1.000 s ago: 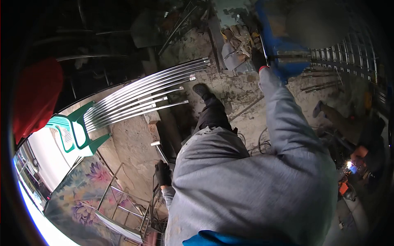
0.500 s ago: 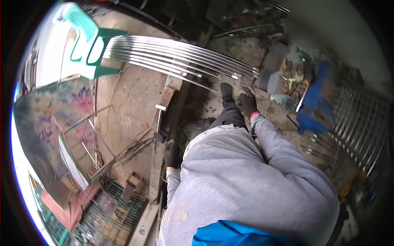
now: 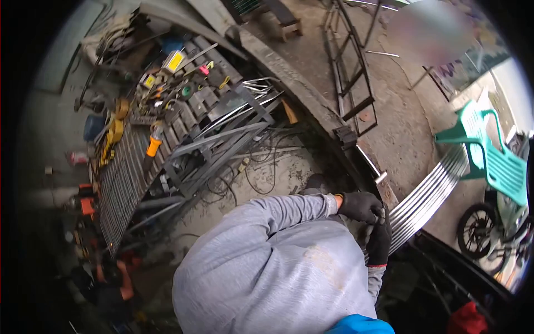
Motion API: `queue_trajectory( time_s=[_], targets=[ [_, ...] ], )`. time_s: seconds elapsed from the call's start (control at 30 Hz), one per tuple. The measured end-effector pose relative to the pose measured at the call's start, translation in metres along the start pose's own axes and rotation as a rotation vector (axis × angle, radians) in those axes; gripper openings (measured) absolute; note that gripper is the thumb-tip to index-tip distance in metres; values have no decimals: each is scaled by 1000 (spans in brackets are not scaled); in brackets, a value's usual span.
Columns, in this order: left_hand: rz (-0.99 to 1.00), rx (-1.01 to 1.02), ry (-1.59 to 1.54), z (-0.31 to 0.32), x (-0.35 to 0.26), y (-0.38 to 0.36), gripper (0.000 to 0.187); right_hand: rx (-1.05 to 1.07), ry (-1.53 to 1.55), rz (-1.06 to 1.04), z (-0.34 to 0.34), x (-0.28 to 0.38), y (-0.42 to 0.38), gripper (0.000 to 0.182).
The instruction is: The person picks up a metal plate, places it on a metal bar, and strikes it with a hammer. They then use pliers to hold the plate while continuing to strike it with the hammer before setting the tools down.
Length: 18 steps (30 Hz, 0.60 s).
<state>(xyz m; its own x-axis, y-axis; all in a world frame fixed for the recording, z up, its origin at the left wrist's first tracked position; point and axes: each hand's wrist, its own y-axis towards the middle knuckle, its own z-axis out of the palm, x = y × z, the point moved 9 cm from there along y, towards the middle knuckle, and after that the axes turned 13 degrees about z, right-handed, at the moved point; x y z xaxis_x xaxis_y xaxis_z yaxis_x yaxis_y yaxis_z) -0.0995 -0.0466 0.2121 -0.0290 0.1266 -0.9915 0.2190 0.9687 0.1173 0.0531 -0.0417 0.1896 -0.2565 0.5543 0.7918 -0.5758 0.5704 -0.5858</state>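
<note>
My left hand (image 3: 360, 207), in a dark work glove with an orange band at the wrist, reaches across my front with its fingers curled. Right against it is my right hand (image 3: 379, 244), in a dark glove with a red cuff, its fingers partly hidden by the left. What lies between the two hands I cannot tell. Beside them runs a row of shiny metal tubes (image 3: 425, 197), their near ends close to my right glove. The far ends overlap a green plastic chair (image 3: 483, 146).
A slatted metal workbench (image 3: 183, 119) carries scattered tools, including an orange-handled tool (image 3: 154, 146). Cables (image 3: 272, 172) lie on the floor. A raised concrete edge (image 3: 289, 69) runs past a dark metal frame (image 3: 351, 67). Another person's arms (image 3: 125, 281) show lower left; a motorcycle wheel (image 3: 477, 230) stands right.
My view has swung round, so the tubes and chair now appear at right and the workbench at left. My hands, apart before, have come together in front of me.
</note>
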Motion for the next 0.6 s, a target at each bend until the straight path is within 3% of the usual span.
queue_trajectory(
  time_s=[0.03, 0.07, 0.17, 0.2, 0.27, 0.53, 0.6],
  targets=[
    [-87, 10, -130, -10, 6, -8, 30, -2, -151, -127, 26, 24, 11, 62],
    [-84, -64, -131, -28, 6, -16, 30, 56, -195, -115, 36, 29, 25, 62],
    [22, -278, -44, -83, 6, -36, 27, 222, 138, 316, 51, 2, 74, 42],
    [14, -322, -40, -95, 14, -42, 27, 254, 112, 336, 70, 8, 82, 42],
    [-124, -489, 279, -132, 27, -63, 26, 51, -106, 236, 86, 28, 98, 34],
    [-245, -791, 371, -174, 9, -135, 23, 419, -715, -103, 169, 79, 135, 21],
    [-226, -912, 401, -173, -12, -157, 24, 560, -636, -119, 199, 87, 126, 21]
  ],
)
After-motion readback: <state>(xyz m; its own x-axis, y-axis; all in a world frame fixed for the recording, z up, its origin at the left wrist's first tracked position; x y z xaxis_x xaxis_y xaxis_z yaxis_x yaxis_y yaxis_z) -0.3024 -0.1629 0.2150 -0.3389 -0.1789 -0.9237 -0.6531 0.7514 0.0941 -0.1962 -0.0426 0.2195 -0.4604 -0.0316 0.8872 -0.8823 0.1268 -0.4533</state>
